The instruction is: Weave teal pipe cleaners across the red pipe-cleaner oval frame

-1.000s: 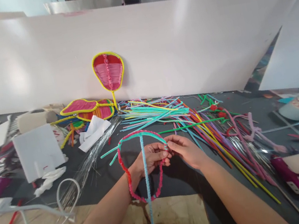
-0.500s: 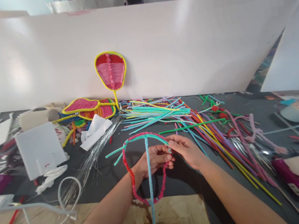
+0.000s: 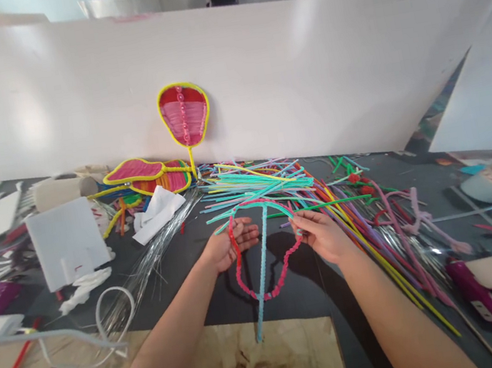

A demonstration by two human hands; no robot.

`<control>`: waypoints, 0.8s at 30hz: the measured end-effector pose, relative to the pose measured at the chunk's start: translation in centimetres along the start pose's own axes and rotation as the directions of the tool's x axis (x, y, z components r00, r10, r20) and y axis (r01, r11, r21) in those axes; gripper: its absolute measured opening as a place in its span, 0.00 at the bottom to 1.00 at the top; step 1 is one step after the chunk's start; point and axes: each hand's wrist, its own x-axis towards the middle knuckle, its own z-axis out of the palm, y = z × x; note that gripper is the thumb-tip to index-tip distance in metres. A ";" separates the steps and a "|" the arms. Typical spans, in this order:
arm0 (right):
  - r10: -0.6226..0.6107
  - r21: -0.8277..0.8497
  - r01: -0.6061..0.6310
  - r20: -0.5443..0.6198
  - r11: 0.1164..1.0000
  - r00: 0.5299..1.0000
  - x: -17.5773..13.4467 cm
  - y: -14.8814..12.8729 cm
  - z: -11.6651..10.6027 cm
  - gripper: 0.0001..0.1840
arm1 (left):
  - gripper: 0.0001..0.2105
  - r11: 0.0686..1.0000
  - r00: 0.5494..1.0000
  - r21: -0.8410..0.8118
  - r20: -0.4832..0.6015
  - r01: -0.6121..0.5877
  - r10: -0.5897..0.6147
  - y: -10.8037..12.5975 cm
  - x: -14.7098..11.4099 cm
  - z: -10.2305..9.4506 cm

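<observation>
My left hand (image 3: 228, 245) grips the left side of a pink pipe-cleaner loop (image 3: 271, 284) near frame centre, fingers curled shut on it; my right hand (image 3: 324, 235) pinches the loop's right side, so the two hands sit apart with the hoop spanned between them above the dark counter (image 3: 189, 295). A light blue stem (image 3: 262, 276) runs down the middle of the loop and pokes out below, toward the cardboard sheet (image 3: 275, 347) at lower centre. A teal strand (image 3: 264, 206) arches across the top. I judge the piece very light, fuzzy and not slippery, with a wire core that bends readily and keeps its bend; best held at the rim on both sides, or at the stem, rather than squeezed across the middle. Beyond the right hand, a loose heap of coloured pipe cleaners (image 3: 324, 195) fans out. Behind it, a finished pink-and-yellow fan (image 3: 184, 115) leans on the white partition (image 3: 302, 72), with more flat ones (image 3: 144, 176) left of it. A white foam block (image 3: 67, 241) sits at mid left. No readable writing or brand anywhere; the purple item (image 3: 484, 294) at lower right is too blurred.
</observation>
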 end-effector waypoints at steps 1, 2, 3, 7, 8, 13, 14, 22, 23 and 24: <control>0.009 -0.028 -0.009 0.001 1.000 1.000 0.1 0.0 -0.4 0.13 | 0.06 1.000 0.999 -0.011 -0.045 -0.004 0.004 0.5 0.1 -0.3; 0.015 -0.073 -0.016 -0.006 0.997 1.000 0.2 0.1 -0.7 0.13 | 0.07 1.000 0.997 -0.007 -0.082 -0.007 0.006 0.8 0.1 -0.5; 0.018 -0.125 -0.020 -0.018 0.992 1.000 0.4 0.1 -1.0 0.14 | 0.07 1.000 0.994 0.019 -0.110 -0.016 0.018 1.1 0.1 -0.7; 0.011 -0.324 -0.021 -0.033 0.946 0.999 0.7 0.4 -1.8 0.17 | 0.07 0.904 0.984 0.425 -0.131 -0.050 0.117 2.0 -0.1 -1.3; 0.018 -0.355 -0.022 -0.015 0.934 1.000 0.6 0.4 -1.9 0.17 | 0.08 0.828 0.982 0.560 -0.131 -0.040 0.136 2.3 -0.3 -1.5; 0.108 -0.494 -0.027 0.136 0.869 0.985 0.1 -0.1 -1.8 0.18 | 0.08 0.278 0.938 0.960 -0.129 0.036 0.323 4.7 -3.6 -1.9; 0.118 -0.530 -0.008 0.174 0.848 0.978 -0.1 -0.2 -1.7 0.18 | 0.09 0.203 0.925 0.978 -0.118 0.046 0.361 4.8 -4.7 -1.6; -0.211 -0.911 0.216 0.149 0.350 0.966 -2.1 -1.8 -2.0 0.12 | 0.14 -0.523 0.866 0.837 0.375 -0.162 0.330 -1.9 -11.6 2.0; -0.238 -0.925 0.235 0.166 0.300 0.957 -2.6 -1.7 -2.1 0.12 | 0.14 -0.524 0.846 0.820 0.435 -0.230 0.309 -3.0 -11.8 1.8; -0.263 -0.927 0.267 0.197 0.265 0.944 -3.1 -1.5 -2.1 0.12 | 0.14 -0.528 0.816 0.793 0.503 -0.305 0.284 -4.0 -11.9 1.6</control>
